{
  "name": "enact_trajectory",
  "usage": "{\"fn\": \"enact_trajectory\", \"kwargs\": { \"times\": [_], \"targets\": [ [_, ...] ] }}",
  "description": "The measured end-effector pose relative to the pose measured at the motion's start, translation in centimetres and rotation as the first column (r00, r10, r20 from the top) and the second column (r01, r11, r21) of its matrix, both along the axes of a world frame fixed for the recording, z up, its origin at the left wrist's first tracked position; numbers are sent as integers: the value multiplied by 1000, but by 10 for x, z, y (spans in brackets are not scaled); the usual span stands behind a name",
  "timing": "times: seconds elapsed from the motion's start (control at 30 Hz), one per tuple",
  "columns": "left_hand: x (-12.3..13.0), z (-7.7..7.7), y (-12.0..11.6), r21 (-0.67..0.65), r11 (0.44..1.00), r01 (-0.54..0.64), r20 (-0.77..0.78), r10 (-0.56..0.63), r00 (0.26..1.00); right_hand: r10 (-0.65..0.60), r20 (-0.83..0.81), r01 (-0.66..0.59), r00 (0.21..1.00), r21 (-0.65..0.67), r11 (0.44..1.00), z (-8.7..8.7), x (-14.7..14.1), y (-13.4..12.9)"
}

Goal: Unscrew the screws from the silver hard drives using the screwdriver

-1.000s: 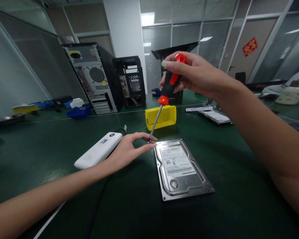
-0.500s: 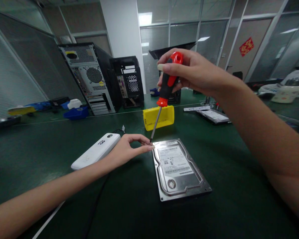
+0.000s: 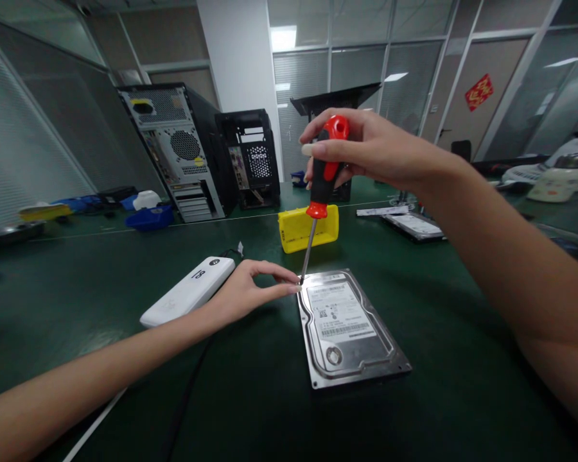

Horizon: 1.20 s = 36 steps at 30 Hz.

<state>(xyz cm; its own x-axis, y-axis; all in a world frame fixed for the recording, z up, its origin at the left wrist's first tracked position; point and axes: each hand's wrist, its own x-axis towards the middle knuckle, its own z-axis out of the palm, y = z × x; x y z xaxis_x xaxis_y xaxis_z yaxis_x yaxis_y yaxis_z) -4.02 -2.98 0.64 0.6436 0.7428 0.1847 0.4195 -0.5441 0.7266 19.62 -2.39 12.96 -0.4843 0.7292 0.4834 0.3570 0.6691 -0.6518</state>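
A silver hard drive (image 3: 354,346) with a white label lies flat on the green table. My right hand (image 3: 361,147) grips a red and black screwdriver (image 3: 324,176) by its handle, above the drive. Its shaft slants down, with the tip at the drive's far left corner. At that same corner is my left hand (image 3: 250,289), its thumb and fingertips closed together beside the screwdriver tip. Anything small between those fingertips is too small to make out.
Behind the drive stands a yellow tray (image 3: 285,234) on its side. A white power bank (image 3: 187,292) with a dark cable lies by my left forearm. Computer cases (image 3: 207,141) stand at the back, a blue tray (image 3: 149,218) left of them. Another hard drive (image 3: 417,226) lies back right.
The screwdriver has come down and slightly right, and its tip is now over the drive's corner. My left fingertips have shifted a little right with it.
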Motion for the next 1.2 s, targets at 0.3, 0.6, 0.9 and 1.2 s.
{"fn": "enact_trajectory", "kwargs": {
  "times": [0.3, 0.6, 0.9, 1.2],
  "targets": [
    [-1, -6, 1, 56, 998, 8, -23, -7, 1000, 41, -5, -41, 999, -32, 999, 0, 0, 2],
    [0, -7, -2, 147, 987, 60, -84, -48, 995, 57, 34, -55, 998, -50, 997, 2, -2, -2],
    [-4, 16, 1, 83, 955, 283, -282, -250, 926, 155, 35, -150, 987, -114, 982, -3, -7, -2],
    [-6, 19, 1, -39, 955, 295, -272, -294, 916, 173, 31, -169, 984, -106, 980, -7, -10, -1]
  ]
}}
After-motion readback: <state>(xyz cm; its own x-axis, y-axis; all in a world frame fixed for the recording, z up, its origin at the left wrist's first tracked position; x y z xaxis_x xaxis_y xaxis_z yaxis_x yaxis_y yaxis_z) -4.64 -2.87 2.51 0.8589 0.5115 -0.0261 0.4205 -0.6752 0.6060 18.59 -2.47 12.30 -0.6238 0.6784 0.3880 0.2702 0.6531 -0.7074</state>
